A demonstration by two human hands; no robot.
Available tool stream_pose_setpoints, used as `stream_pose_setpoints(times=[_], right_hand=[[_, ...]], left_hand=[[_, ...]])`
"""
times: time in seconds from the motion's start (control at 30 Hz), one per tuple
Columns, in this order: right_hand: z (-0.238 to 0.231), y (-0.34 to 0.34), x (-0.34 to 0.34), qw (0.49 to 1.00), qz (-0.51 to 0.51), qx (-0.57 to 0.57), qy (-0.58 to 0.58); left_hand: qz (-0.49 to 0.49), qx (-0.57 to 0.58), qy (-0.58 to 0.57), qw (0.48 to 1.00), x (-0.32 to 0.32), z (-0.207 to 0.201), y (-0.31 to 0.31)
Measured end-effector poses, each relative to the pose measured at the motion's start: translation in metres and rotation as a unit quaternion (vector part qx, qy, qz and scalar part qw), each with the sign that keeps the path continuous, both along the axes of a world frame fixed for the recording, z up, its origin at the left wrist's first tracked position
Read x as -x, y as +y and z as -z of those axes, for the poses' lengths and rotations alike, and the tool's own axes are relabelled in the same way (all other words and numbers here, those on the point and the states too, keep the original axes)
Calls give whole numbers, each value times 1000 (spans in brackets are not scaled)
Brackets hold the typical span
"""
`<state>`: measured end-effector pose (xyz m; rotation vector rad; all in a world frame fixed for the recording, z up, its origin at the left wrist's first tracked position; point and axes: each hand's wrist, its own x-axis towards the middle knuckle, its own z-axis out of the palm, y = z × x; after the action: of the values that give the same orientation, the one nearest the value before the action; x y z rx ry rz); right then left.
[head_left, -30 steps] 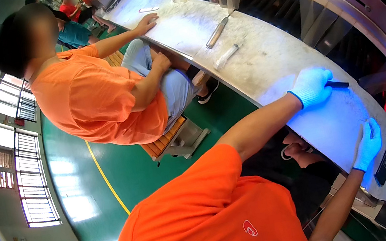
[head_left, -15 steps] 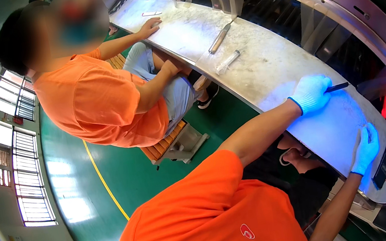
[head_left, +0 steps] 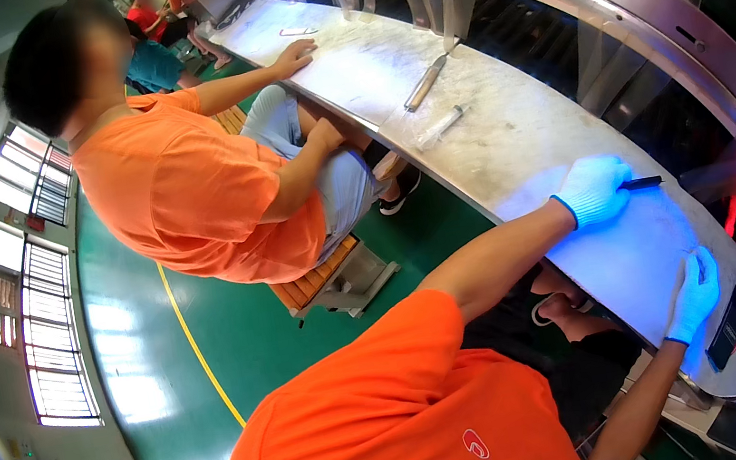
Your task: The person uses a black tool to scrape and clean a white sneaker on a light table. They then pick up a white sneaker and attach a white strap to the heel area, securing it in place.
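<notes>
My left hand (head_left: 595, 191), in a white knitted glove lit blue, is closed around a thin black pen-like tool (head_left: 640, 183) above the worktable. The tool's tip points right, toward the machine. Nearer to me, my gloved right hand (head_left: 692, 296) is held over the table's edge with its fingers bent and drawn together. Whatever lies between those fingertips, if anything, is too small to make out. Beside that hand a dark phone (head_left: 728, 328) lies on the table. Blue light falls on the tabletop (head_left: 626, 247) between both hands.
Farther along the table lie a wood-handled tool (head_left: 427, 83) and a clear syringe-like tube (head_left: 441, 126). A co-worker in orange (head_left: 188, 186) sits on a slatted stool (head_left: 322, 276) to the left, one hand on the table. Clear strip curtains (head_left: 444, 1) hang along the machine's metal frame (head_left: 630, 1).
The whole view has shifted slightly. The black tool in my left hand sits a little lower and more level. My right hand has barely moved. More people show in the background.
</notes>
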<state>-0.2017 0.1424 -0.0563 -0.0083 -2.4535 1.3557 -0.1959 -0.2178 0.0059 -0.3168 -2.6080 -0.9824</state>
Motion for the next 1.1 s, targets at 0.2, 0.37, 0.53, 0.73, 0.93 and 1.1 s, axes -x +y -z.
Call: stream_pose_setpoints(times=[0.2,0.37,0.53,0.73,0.93,1.1], right_hand=[[-1,0,1,999,-16,27,-20],[-8,-3,-2,1000,7,-21,-17],[3,4,2,1000,-4,-11,2],[5,4,2,1000,-7,-2,7],[1,-1,0,1000,-6,18,3],[-1,-2,-1,1000,1,1,2]], left_hand=[[-6,8,-27,1000,-6,-13,-1],[-2,-16,12,1000,-7,-12,-1],[-2,25,-10,1000,-1,-6,2],[1,19,-27,999,-8,-17,-1],[-11,-9,-23,1000,-7,-14,-1],[-13,15,-59,998,-6,-18,-1]])
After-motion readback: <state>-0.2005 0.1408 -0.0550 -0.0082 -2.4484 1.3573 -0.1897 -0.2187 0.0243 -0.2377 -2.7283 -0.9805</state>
